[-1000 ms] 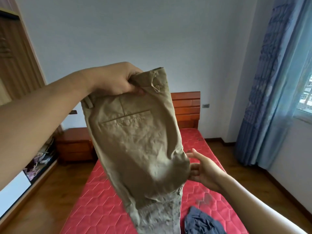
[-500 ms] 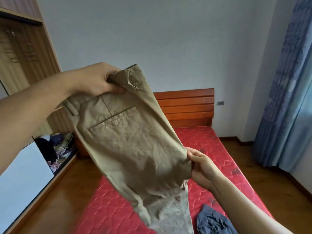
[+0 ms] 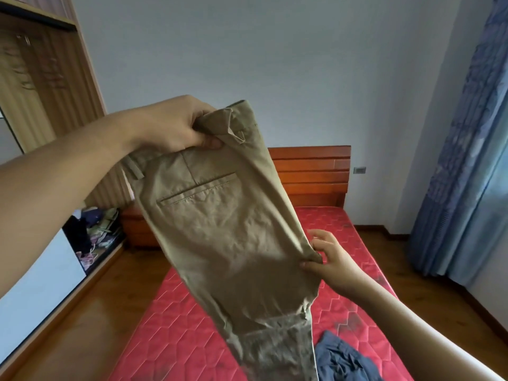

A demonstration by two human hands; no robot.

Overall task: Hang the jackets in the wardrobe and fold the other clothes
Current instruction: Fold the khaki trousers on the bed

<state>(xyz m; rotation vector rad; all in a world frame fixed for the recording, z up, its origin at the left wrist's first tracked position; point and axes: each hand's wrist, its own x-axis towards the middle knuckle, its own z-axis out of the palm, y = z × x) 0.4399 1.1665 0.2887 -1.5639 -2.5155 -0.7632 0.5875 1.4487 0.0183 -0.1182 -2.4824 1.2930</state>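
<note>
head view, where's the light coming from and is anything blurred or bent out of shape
Head view: soft daylight comes from the right through the blue patterned curtain, no glare; the khaki cotton trousers are sharp, pocket stitching legible, shaded near the right hand; the brown wooden wardrobe at the left edge looks smeared and leans, wide-angle distortion.

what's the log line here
left hand: grips waistband of wrinkled khaki cotton trousers | right hand: pinches their side edge | below: red quilted mattress
</note>
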